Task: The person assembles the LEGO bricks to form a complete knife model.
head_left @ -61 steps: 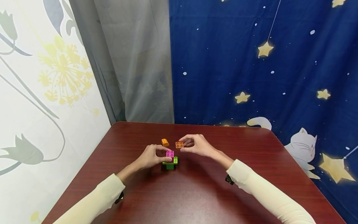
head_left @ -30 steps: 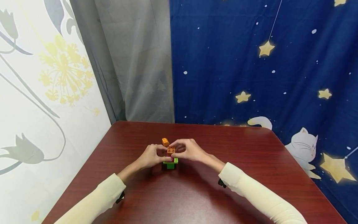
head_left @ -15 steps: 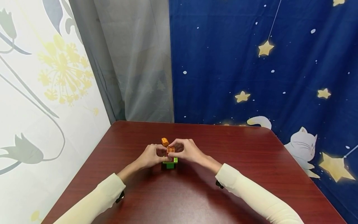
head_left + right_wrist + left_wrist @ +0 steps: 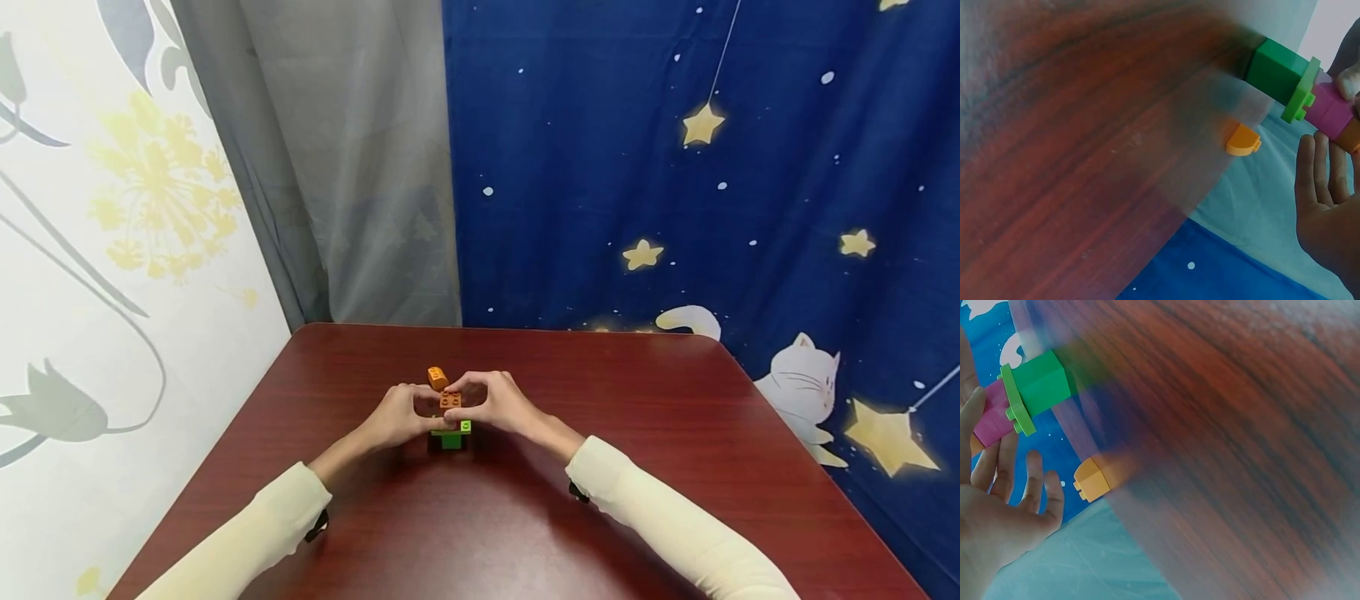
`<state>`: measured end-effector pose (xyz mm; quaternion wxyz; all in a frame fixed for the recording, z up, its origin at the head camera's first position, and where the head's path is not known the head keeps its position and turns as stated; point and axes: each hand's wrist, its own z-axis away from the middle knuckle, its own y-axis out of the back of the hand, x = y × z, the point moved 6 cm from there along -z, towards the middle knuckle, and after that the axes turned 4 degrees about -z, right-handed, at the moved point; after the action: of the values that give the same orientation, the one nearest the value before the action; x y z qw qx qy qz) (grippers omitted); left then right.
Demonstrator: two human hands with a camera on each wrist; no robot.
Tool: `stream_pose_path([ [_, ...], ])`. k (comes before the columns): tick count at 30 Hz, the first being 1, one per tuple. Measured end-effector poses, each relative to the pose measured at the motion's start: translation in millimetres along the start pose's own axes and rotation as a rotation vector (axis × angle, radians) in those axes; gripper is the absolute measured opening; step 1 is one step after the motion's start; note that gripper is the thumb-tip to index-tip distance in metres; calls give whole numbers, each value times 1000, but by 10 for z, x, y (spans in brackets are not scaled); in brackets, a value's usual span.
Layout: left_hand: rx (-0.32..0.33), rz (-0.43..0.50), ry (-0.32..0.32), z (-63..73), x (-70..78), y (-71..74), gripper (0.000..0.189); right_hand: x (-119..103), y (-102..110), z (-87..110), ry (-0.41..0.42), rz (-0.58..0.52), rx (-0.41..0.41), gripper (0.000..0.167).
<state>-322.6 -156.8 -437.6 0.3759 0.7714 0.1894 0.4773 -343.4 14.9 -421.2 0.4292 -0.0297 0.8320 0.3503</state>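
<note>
A stack of toy building bricks stands on the table in front of me. At its base is a green brick (image 4: 452, 442), with a lime plate (image 4: 466, 427) over it, then magenta bricks (image 4: 1330, 111). An orange brick (image 4: 450, 401) with studs caps the stack, flush against the magenta in the right wrist view. My left hand (image 4: 399, 417) grips the magenta part between thumb and fingers from the left. From the right, my right hand (image 4: 501, 405) pinches the orange brick. Fingers hide most of the magenta in the head view.
Just behind the stack lies a separate light-orange brick (image 4: 437, 378) with a rounded side. The dark red wooden table (image 4: 585, 500) reaches back to a grey and a blue curtain (image 4: 570, 167). A patterned white wall (image 4: 150, 333) runs along the left.
My right hand has brought the orange brick leftward onto the magenta top of the stack and stays there. My left hand keeps its grip. The head view has shifted slightly.
</note>
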Motion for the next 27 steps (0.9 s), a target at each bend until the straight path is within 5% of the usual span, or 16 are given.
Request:
stream_pose_path([
  [16,-47,1,23,83,13,38,52,36,-78,82,14,-63,77,37],
  [27,38,62,36,116,71,146,47,41,-70,88,-49,-50,129,59],
])
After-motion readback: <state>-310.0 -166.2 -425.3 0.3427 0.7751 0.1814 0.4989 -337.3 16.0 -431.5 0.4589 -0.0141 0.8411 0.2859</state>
